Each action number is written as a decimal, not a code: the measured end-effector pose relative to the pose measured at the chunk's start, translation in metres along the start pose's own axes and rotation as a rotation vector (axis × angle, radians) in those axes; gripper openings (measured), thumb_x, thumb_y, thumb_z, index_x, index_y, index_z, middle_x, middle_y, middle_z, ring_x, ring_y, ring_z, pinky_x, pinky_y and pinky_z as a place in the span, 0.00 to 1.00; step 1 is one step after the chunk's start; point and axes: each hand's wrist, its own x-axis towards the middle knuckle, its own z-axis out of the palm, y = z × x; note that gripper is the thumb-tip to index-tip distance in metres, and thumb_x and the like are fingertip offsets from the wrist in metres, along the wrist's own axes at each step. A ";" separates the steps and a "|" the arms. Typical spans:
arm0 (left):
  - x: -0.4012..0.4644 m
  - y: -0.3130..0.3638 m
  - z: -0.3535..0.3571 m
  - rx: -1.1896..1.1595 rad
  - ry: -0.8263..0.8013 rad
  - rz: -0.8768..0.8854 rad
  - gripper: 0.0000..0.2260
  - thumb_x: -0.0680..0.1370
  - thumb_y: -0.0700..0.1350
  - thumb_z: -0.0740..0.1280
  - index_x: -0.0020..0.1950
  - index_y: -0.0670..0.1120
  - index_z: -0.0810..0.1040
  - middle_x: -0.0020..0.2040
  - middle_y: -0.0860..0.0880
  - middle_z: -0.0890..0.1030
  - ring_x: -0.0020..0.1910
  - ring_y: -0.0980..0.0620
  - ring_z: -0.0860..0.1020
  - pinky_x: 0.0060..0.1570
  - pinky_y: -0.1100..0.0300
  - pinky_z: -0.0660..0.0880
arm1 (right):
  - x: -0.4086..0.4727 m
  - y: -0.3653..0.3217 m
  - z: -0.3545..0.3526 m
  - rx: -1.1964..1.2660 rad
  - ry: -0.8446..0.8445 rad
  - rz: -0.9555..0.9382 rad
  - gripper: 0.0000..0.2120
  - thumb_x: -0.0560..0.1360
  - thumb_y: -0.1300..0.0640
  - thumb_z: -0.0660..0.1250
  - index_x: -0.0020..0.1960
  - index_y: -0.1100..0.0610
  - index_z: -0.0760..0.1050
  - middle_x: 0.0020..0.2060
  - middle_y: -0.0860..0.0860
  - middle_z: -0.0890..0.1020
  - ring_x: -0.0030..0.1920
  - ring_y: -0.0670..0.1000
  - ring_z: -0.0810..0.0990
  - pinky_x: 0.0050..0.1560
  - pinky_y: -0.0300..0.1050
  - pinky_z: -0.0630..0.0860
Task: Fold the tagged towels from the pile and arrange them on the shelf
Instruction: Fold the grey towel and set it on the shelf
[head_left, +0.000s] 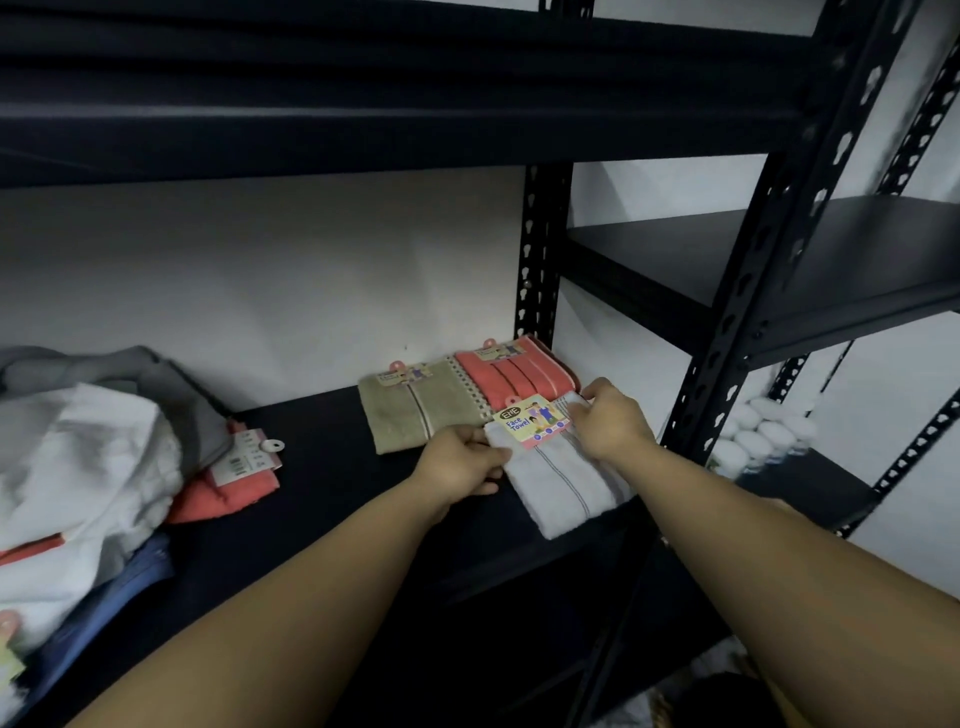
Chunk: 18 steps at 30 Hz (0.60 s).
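I see both hands on a folded white towel (563, 480) that lies at the right end of the black shelf (332, 499), its near end reaching the shelf's front edge. My left hand (460, 462) pinches the towel's left far corner, fingers curled; its thumb side is partly hidden under the hand. My right hand (610, 423) grips the right far corner, fingertips tucked out of sight in the fabric. A card tag (530, 422) reading "EVE Face Towel" lies on the towel's far end, between the hands.

Just beyond, touching or overlapping, lie two folded towels side by side: an olive towel (415, 413) on the left and a coral towel (514, 371) on the right against the upright post (537, 249). Each bears a tag at its far edge; the print there is too small to read.

At the left, the pile (78, 467) of unfolded towels is cut off by the frame edge: white, grey, blue and coral cloth, motion-blurred. A tag (248, 458) with a barcode lies on its coral piece.

Right of the shelving frame, white objects (763, 431) sit on a lower shelf; I cannot identify them.
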 end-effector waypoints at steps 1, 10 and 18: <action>0.002 0.000 0.002 0.071 0.015 0.031 0.13 0.78 0.43 0.75 0.61 0.42 0.80 0.47 0.47 0.85 0.42 0.52 0.83 0.39 0.59 0.83 | 0.001 0.004 0.002 -0.043 0.017 -0.004 0.13 0.85 0.50 0.59 0.64 0.57 0.70 0.52 0.56 0.80 0.48 0.56 0.78 0.47 0.51 0.78; -0.016 -0.036 0.004 0.825 0.118 0.562 0.33 0.73 0.71 0.66 0.73 0.56 0.73 0.63 0.56 0.74 0.65 0.56 0.71 0.66 0.54 0.70 | -0.011 0.005 0.019 -0.345 0.062 -0.109 0.40 0.74 0.22 0.55 0.68 0.54 0.68 0.59 0.55 0.75 0.62 0.59 0.75 0.57 0.57 0.77; -0.017 -0.036 0.011 0.964 0.076 0.615 0.38 0.74 0.75 0.60 0.78 0.55 0.69 0.79 0.51 0.63 0.77 0.51 0.60 0.76 0.48 0.62 | -0.006 0.012 0.011 -0.389 0.061 -0.123 0.42 0.73 0.21 0.55 0.69 0.56 0.70 0.60 0.56 0.74 0.63 0.58 0.74 0.57 0.56 0.77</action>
